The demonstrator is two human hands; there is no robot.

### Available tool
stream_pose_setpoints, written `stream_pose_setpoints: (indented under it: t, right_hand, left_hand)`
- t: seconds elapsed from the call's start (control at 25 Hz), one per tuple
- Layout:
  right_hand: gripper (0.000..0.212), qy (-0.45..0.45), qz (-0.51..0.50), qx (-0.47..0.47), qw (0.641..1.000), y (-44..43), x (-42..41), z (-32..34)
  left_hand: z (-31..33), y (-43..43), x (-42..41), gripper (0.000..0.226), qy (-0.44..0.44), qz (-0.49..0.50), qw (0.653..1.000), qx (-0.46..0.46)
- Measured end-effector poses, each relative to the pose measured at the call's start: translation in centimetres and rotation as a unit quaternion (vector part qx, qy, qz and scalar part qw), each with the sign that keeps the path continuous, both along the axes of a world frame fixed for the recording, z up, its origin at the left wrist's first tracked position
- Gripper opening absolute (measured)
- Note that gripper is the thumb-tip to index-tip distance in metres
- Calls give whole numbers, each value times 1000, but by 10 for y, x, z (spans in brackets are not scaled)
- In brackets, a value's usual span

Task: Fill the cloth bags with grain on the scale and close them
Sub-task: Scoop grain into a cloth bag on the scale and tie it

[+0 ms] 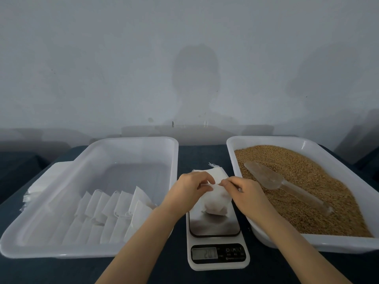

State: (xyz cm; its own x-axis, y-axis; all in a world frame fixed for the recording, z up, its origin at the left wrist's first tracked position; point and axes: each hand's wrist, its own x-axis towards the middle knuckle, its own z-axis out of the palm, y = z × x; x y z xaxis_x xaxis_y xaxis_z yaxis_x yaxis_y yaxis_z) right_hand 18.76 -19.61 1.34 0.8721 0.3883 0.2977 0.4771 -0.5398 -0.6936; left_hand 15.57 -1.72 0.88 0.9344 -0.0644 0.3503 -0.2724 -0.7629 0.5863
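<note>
Both forearms came in from the bottom edge, elbows cut off. Dark table cover (164, 271) underneath.

Scale (218, 265) sat nearest, between the two trays. Display (204, 253) lit, digits too blurred to read for sure. Platform (214, 226) shiny, far half covered by the filled bag (217, 203), which sat on it bulging at the base.

Left hand (188, 191) had its fingers curled onto the bag top, pinching cloth. Right hand (244, 191) pinched the same top from the other side. Fingertips nearly met. Bag mouth hidden behind the fingers, so I couldn't tell if it was closed. No string made out.

Left tray (61, 252): a row of white bags (114, 210) leaning at the near end; whether they held grain couldn't be seen. A pale stack (34, 189) lay beyond its left wall, seen through the plastic, blurred.

Right tray (328, 242): filled with grain (307, 191), near right corner cut by the frame. Clear scoop (272, 179) lay on the grain, hard to separate from it.

Just behind the hands, flat white cloth (217, 173) with a frayed end, partly hidden.

Far back, grey wall (184, 58) with soft shadows.
</note>
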Motion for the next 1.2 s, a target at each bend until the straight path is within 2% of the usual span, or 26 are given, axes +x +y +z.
stream_pose_setpoints:
  t: [0.24,0.36,0.48,0.68,0.84,1.0,1.12,1.2]
  right_hand:
    - [16,21,14,-35,999,1,1,0]
    - [8,67,2,-45,997,2,6,4]
    - [13,105,-11,-69,992,5,13,10]
    - [15,87,-51,-46,994,13,18,14]
    - [13,55,-73,-88,992,15,19,10]
    - [11,15,-38,-59,997,8,19,12]
    - [17,-103,-131,-68,984,-40,36,27]
    - [25,-110,-204,-176,957,-90,50,31]
  left_hand:
    - [3,-3,-3,8,-63,-14,997,38]
    - [6,-2,-6,6,-114,-20,989,94]
    - [8,1,-9,4,-139,-26,985,98]
    - [7,4,-9,7,-166,-42,980,99]
    - [2,5,-7,9,-113,-61,985,117]
    - [0,6,-5,8,-37,-77,994,72]
    - [3,6,-5,9,-8,-66,996,54]
    - [5,5,-4,10,-13,-61,997,48]
